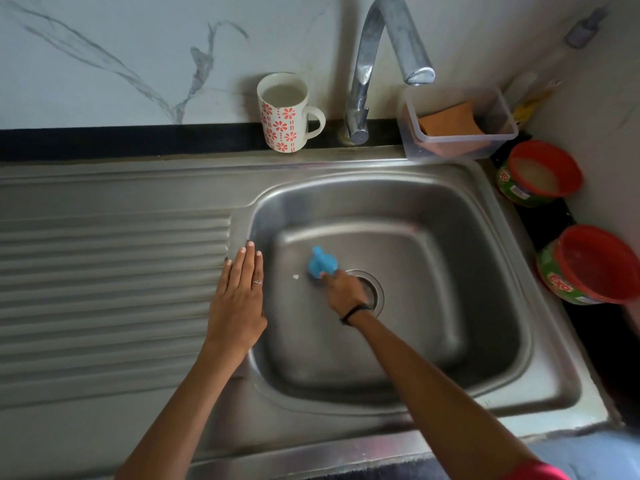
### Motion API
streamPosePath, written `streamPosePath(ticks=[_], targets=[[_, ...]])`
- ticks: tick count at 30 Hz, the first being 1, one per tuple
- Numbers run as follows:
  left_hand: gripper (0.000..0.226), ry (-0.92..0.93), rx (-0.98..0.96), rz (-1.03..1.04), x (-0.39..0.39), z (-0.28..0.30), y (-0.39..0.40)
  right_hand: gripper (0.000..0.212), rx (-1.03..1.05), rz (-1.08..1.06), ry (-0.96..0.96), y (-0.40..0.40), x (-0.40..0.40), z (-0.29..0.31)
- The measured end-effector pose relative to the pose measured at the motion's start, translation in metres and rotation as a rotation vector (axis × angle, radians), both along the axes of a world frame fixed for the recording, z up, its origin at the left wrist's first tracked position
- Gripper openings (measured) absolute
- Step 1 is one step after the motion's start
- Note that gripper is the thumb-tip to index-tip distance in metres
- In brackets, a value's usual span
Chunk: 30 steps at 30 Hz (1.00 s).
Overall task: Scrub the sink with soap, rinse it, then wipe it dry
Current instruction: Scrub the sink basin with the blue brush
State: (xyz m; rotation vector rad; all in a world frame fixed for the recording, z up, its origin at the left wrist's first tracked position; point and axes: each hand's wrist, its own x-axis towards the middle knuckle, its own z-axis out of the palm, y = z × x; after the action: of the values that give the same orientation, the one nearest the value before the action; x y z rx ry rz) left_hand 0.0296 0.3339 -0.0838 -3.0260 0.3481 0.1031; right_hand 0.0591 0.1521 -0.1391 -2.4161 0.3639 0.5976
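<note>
The right hand [341, 289] grips a blue scrubber [322, 264] against the sink [485, 271] floor beside the drain [372, 289], while the left hand [239, 299], fingers straight, rests on the rim, probably for balance.

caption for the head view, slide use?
Right hand scrubs steel sink floor with blue brush beside drain; left hand rests on rim.

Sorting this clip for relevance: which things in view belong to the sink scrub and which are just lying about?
In use:
sink
blue scrubber, held by the right hand
left hand, flat on the sink's edge
tap, off
two red soap tubs

Lying about:
flowered mug
clear box with an orange pad
</note>
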Motion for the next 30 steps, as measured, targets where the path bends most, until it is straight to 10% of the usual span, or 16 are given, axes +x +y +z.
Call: streamPosePath(ticks=[6, 30], targets=[[0.095, 0.03, -0.011, 0.006, -0.002, 0.004, -0.001, 0.042, 0.117, -0.445, 0.038, -0.05, 0.007, 0.003], [0.098, 0.023, 0.026, 0.007, -0.002, 0.005, -0.001, 0.045, 0.029, 0.142, 0.039, 0.049, -0.033, -0.009]])
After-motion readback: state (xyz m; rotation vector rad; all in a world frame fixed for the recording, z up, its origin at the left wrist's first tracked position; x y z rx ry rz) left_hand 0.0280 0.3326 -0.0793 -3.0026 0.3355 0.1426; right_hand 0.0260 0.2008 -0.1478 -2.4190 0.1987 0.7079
